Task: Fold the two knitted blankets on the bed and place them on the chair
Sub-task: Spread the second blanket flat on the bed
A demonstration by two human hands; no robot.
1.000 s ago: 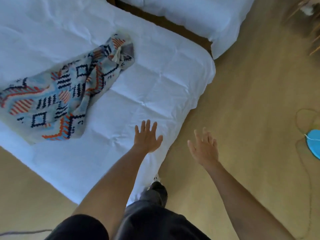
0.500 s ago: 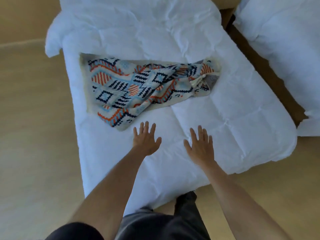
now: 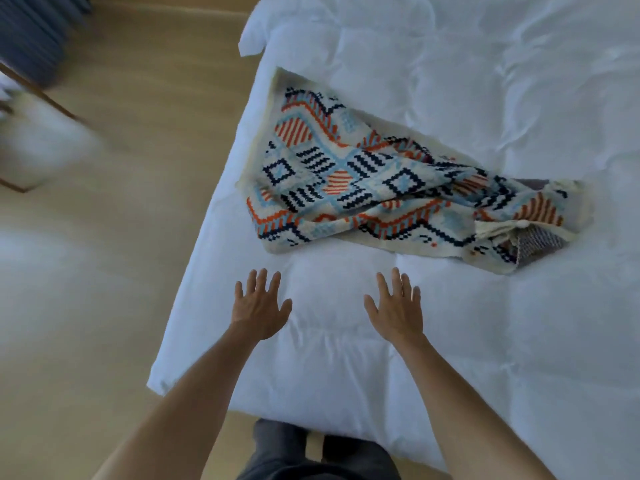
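Observation:
A knitted blanket [image 3: 367, 188] with orange, light-blue and navy patterns lies crumpled and unfolded on the white bed [image 3: 485, 323], stretching from the left edge toward the right. A grey knitted piece [image 3: 540, 242] peeks out under its right end; whether it is a second blanket I cannot tell. My left hand [image 3: 259, 306] and my right hand [image 3: 396, 308] hover above the duvet just in front of the blanket, palms down, fingers spread, holding nothing. No chair is in view.
Wooden floor [image 3: 121, 220] runs along the bed's left side. A blurred white surface with a wooden frame [image 3: 38, 140] and a dark curtain [image 3: 34, 32] sit at the far left. My legs stand at the bed's near edge.
My view has swung to face the bed, and the blanket now lies straight ahead and closer. Both hands stay open and are now over the duvet near the blanket.

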